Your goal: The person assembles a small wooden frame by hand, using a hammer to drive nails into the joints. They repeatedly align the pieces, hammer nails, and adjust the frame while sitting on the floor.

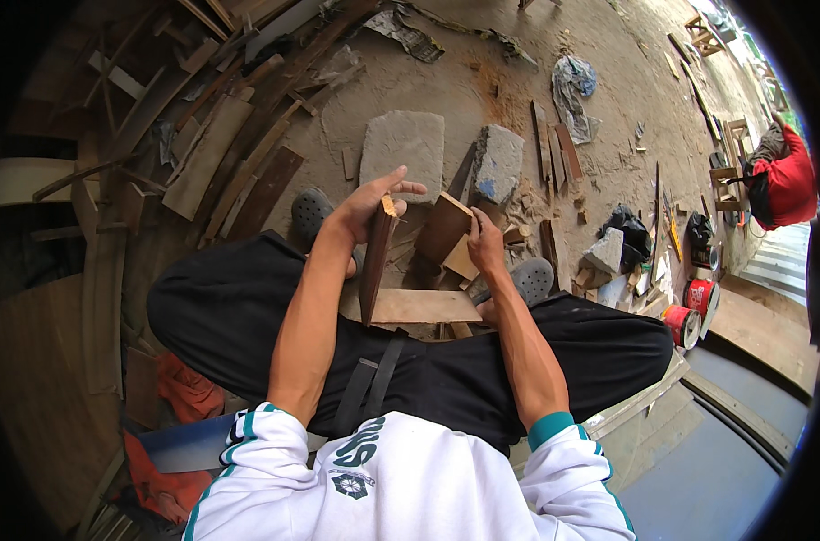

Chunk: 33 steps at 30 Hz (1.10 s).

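In front of my lap, my left hand [371,206] grips the top end of a narrow dark brown board [375,270], its index finger stretched out past the edge. The board stands tilted, and its lower end meets a pale wooden board [421,307] lying crosswise near my lap. My right hand [486,243] is closed on the edge of a short brown board [445,225] with a pale cut end. This piece slants between my hands, apart from the dark board. Whether the crosswise board is fastened to either piece, I cannot tell.
Ahead lie a flat stone slab [403,149] and a grey concrete block [497,164]. Scrap planks [213,158] are heaped on the left. To the right are rubble [604,252], a black plastic bag [628,233] and red cans [684,325]. Someone in red [784,180] is at far right.
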Available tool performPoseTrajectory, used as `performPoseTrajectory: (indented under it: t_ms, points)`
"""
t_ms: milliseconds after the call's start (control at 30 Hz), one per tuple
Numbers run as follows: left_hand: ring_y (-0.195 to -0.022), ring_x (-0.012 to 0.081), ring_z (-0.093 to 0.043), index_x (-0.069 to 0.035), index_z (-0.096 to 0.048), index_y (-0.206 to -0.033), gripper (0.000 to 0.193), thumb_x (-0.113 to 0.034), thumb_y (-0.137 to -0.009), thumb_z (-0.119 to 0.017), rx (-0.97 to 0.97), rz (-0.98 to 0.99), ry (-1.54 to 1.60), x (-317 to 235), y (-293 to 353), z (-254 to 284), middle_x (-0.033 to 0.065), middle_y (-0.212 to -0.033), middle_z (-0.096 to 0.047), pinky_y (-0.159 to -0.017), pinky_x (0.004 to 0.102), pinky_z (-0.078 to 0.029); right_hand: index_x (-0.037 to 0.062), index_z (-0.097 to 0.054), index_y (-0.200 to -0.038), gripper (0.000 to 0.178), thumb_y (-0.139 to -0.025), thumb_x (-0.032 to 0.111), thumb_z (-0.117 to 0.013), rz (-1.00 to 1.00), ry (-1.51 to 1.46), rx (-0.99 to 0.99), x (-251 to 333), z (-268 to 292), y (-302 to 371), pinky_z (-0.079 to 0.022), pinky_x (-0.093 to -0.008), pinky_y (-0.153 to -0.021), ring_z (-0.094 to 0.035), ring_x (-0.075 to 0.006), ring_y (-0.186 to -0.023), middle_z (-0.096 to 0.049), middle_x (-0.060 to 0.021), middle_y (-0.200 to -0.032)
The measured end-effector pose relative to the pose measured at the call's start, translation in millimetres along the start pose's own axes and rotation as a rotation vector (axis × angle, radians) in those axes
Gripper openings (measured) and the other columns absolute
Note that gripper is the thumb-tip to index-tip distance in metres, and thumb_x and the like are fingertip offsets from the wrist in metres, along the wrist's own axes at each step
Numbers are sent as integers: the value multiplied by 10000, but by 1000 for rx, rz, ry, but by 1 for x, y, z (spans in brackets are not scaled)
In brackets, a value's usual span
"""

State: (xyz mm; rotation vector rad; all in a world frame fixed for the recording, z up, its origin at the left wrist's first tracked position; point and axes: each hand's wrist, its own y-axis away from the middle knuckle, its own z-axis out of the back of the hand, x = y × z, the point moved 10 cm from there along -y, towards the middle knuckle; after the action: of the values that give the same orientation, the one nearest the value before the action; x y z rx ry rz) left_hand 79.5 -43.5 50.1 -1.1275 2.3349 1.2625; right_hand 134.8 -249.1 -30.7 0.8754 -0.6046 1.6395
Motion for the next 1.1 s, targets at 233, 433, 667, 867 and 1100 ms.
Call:
performPoseTrajectory:
  t_ms: [233, 433, 667, 867, 1100]
  points:
    - [-359, 55, -457, -14, -508, -1232, 591, -553, -989, -479, 45, 57, 103, 5, -3, -5, -71, -515, -457, -336, 178, -376, -22, -656, -1096, 272, -980, 190, -529, 183, 224, -112, 30, 22, -11, -538, -404, -799, -672, -409, -900, -691, -234, -975]
    - [-367, 36, -393, -15, -548, -1172, 586, -565, -987, -469, 52, 93, 194, 15, -7, -7, -84, -534, -432, -339, 170, -343, 11, -699, -1010, 158, -937, 146, -659, 198, -414, 176, 163, 32, -2, -512, -278, -716, -641, -122, -832, -701, -93, -982]
    - [-375, 52, -388, -73, -594, -822, 547, -548, -1017, -405, 146, 145, 281, 34, -27, -14, -71, -533, -437, -338, 177, -341, 64, -676, -1134, 295, -845, 93, -727, 776, -153, 106, 246, 44, 32, -557, -327, -738, -689, -278, -871, -701, -132, -1035]
    - [-429, 57, -422, -145, -528, -710, 585, -627, -998, -366, -5, 185, 199, 50, -29, -9, -66, -569, -457, -379, 187, -351, 46, -662, -980, 170, -821, 82, -712, 742, 54, 29, 227, 36, 35, -537, -382, -716, -679, -299, -825, -700, -107, -906]
    - [-897, 141, -598, -58, -565, -1212, 784, -759, -918, -370, -199, -138, -341, 15, -22, 10, 66, -991, -628, -829, 290, -482, 48, -649, -909, 99, -834, 69, -711, 695, 191, -159, 228, 58, 27, -490, -364, -655, -646, -278, -721, -668, -95, -800]
